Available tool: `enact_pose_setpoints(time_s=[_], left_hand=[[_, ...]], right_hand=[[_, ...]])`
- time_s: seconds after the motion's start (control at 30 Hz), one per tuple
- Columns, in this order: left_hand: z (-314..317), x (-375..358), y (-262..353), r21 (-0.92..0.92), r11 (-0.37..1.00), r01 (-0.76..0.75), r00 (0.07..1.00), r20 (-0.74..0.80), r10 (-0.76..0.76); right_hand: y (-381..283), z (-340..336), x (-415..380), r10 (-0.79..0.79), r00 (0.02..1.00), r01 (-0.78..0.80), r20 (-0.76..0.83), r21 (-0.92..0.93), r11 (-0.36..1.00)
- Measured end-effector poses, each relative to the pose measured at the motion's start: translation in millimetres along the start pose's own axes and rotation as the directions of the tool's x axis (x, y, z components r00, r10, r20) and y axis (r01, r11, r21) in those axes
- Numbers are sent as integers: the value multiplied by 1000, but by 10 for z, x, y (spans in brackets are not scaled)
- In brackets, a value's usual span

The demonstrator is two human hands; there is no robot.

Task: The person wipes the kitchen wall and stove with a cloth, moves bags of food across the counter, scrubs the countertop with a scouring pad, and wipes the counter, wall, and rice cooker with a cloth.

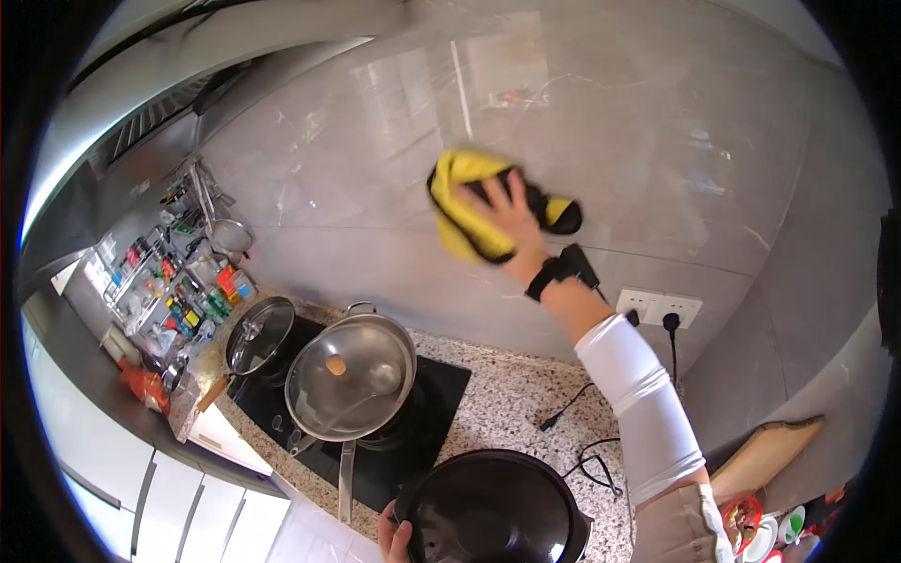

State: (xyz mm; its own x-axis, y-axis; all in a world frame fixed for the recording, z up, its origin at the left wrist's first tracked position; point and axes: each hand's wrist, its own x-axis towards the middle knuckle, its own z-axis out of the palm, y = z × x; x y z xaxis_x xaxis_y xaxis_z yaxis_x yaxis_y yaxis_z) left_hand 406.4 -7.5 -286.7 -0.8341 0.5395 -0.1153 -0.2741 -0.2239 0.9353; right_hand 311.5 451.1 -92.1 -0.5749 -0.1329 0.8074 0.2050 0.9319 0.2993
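Observation:
My right hand (508,218) is up against the grey tiled wall (357,178), with its fingers over a yellow and black cleaning cloth (460,211). The cloth is bunched and slightly blurred, and part of it sticks out to the right of the hand. A black band circles that wrist. Low in the view, my left hand (394,537) grips the left edge of a dark, shiny pot (497,511); only some fingers show. Left of the pot, a steel wok with a glass lid (352,375) stands on the black cooktop (436,399).
A smaller lidded pan (260,336) with a wooden handle sits at the cooktop's left. Bottles and jars crowd a rack (155,291) in the corner. Plugs fill part of a wall socket (659,308). Loose cables (591,460) lie on the speckled counter (511,394). A wooden board (765,455) leans at right.

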Motion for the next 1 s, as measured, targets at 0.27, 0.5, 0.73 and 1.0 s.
enact_pose_setpoints(time_s=[0.27, 0.5, 0.73, 1.0], left_hand=[[-17, -19, 32, 57, 998, 1, 1000, -28, 1], [-39, -25, 9, 39, 998, 49, 999, -1, -49], [57, -6, 87, 7, 1000, -19, 998, 64, 19], [-57, 8, -64, 453, 752, -479, 877, 232, 420]], right_hand=[[-583, 1481, -2602, -227, 753, 286, 618, 3, 958], [-135, 294, -1766, -233, 834, 331, 501, -116, 936], [975, -1757, -877, 43, 998, -6, 51, -575, 818], [1172, -2002, -2218, 777, 589, -807, -222, -223, 547]])
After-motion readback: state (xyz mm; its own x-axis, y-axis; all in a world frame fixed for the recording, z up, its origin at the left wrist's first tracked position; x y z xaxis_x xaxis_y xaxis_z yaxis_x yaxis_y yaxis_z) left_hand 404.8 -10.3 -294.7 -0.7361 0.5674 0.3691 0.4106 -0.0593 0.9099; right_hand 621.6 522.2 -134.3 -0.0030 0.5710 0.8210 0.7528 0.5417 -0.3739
